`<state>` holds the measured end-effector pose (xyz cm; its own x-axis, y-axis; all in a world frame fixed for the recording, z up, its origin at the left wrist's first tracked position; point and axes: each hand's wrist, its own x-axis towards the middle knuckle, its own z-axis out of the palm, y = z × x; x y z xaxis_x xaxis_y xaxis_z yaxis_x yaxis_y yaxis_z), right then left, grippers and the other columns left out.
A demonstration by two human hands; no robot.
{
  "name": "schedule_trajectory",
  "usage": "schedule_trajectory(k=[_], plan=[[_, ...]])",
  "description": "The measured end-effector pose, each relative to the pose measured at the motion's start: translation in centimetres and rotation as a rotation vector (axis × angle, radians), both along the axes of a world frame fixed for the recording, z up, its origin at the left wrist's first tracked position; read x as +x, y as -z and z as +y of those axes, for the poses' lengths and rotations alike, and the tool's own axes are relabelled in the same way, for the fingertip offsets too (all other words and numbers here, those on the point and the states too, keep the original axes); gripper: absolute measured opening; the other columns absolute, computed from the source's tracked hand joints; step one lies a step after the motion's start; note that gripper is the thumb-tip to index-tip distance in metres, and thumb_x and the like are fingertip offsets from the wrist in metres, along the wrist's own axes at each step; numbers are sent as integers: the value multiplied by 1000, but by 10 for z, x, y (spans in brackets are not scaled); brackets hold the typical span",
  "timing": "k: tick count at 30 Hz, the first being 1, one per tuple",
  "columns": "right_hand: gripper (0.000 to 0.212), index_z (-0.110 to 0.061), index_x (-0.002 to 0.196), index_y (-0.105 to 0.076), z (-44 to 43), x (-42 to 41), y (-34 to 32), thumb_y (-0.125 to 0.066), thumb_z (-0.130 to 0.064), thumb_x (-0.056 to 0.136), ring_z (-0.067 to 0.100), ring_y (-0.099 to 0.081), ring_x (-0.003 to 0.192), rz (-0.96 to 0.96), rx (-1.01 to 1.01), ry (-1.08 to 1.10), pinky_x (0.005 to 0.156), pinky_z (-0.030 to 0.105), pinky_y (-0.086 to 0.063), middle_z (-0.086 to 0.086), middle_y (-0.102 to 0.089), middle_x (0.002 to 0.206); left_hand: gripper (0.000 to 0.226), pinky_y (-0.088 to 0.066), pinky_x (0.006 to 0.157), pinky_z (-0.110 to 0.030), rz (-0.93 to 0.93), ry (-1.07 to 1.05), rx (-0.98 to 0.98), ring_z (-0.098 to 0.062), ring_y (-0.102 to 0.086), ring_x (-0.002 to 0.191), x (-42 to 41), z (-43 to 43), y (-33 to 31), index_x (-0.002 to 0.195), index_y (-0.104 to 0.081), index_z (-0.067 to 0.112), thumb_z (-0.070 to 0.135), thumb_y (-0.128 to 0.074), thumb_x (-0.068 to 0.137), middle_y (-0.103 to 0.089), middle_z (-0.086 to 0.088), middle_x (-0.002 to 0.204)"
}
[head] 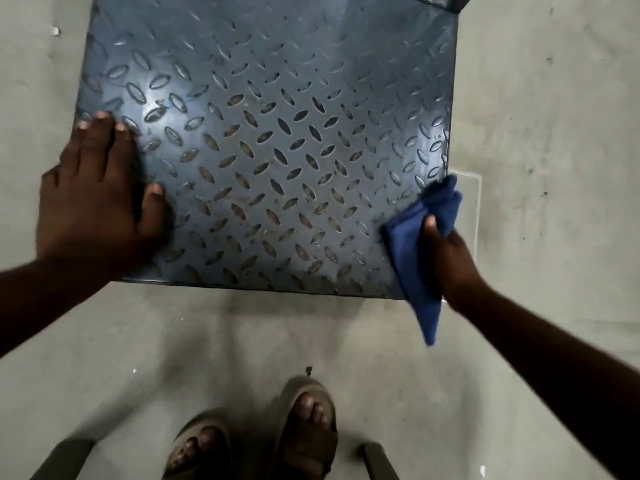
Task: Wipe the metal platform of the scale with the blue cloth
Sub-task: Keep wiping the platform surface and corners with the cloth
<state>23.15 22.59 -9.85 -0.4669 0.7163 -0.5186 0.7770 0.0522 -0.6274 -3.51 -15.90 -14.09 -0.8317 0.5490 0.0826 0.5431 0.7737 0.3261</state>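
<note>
Spreading across the whole frame, the grey concrete floor [540,98] shows as bare strips on the left, right and bottom sides of the scale, the widest open band lying along the bottom between the plate's near edge and the person's feet. The metal platform [270,140] fills the upper middle of the frame, a dark diamond-tread plate whose left edge slants down the upper left, whose right edge runs down the upper right, and whose near edge crosses the centre of the frame; most of its surface between the two hands is uncovered. At the left, the left hand [100,195] lies flat on the plate's left edge, fingers straight and spread, thumb out to the right, grasping nothing. At the right, the right hand [450,258] grips the blue cloth [419,251] beside the plate's lower right corner, thumb pressed on top of the fabric. The cloth overlaps that corner: its bunched upper end pokes past the right edge, and its lower tail hangs beyond the near edge over the floor. At the bottom centre, two sandalled feet [301,434] stand on the floor, well apart from the plate. Two dark bars [377,462] enter at the bottom corners, flanking the feet.
</note>
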Motion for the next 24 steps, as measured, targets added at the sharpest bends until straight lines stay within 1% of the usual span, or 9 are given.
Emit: schedule_trajectory(k=[2, 6, 11, 12, 14, 16, 18, 21, 24], plan=[[72, -25, 146, -54, 29, -36, 2, -43, -74, 94, 28, -57, 131, -42, 96, -85, 113, 38, -42, 7, -63, 141, 79, -30, 125, -63, 28, 2, 13, -48, -25, 160, 1, 1, -2, 168, -24, 5, 49, -38, 103, -24, -27, 174], [72, -20, 148, -46, 71, -115, 7, -40, -71, 98, 36, -54, 131, -68, 387, -125, 97, 33, -42, 16, -59, 143, 79, -33, 122, -64, 47, 18, 8, -51, -27, 158, 0, 0, 0, 167, -26, 4, 51, -37, 105, -26, -29, 173], [82, -8, 157, -34, 68, -148, 14, -37, -65, 98, 31, -41, 144, -37, 707, -192, 117, 37, -34, 16, -42, 157, 80, -32, 124, -63, 39, 22, 48, -45, -25, 162, -1, 0, 1, 167, -29, 3, 52, -37, 104, -28, -29, 172], [82, -7, 160, -30, 60, -143, 10, -37, -64, 101, 29, -33, 151, -43, 745, -289, 124, 38, -28, 16, -35, 163, 81, -31, 124, -63, 25, 11, 54, -43, -24, 163, 0, 1, -1, 167, -28, 3, 52, -38, 103, -28, -28, 173], [77, -10, 163, -23, 31, -114, 4, -36, -59, 106, 25, -16, 159, -43, 777, -662, 129, 46, -16, 12, -21, 170, 80, -28, 125, -64, -30, -16, 40, -46, -22, 162, 1, 2, -3, 168, -27, 4, 50, -39, 103, -24, -26, 174], [75, -12, 164, -19, -16, -66, 2, -32, -58, 106, 25, -9, 160, -64, 739, -1073, 128, 53, -16, 11, -15, 172, 79, -26, 126, -66, -39, -5, 6, -49, -22, 161, 0, 1, -3, 168, -26, 3, 48, -37, 105, -22, -27, 174], [75, -12, 164, -15, -56, -20, -1, -29, -59, 106, 27, -9, 160, -97, 766, -1341, 126, 57, -20, 12, -14, 171, 79, -34, 122, -66, 24, 20, 9, -50, -26, 159, 1, 0, -3, 167, -29, 1, 49, -38, 105, -26, -28, 173], [77, -15, 164, -13, -55, -2, -1, -33, -61, 105, 25, -10, 160, -73, 823, -1490, 126, 54, -19, 9, -13, 172, 79, -40, 115, -63, 20, -35, 34, -48, -31, 158, 1, 4, -9, 165, -33, 4, 48, -43, 101, -31, -24, 173], [76, -15, 164, -21, -28, -20, -1, -39, -58, 104, 26, -16, 159, 24, 820, -1604, 127, 52, -17, 9, -18, 171, 78, -41, 114, -61, 34, -50, 32, -45, -31, 159, 4, 7, -12, 165, -34, 4, 47, -45, 101, -31, -22, 173]])
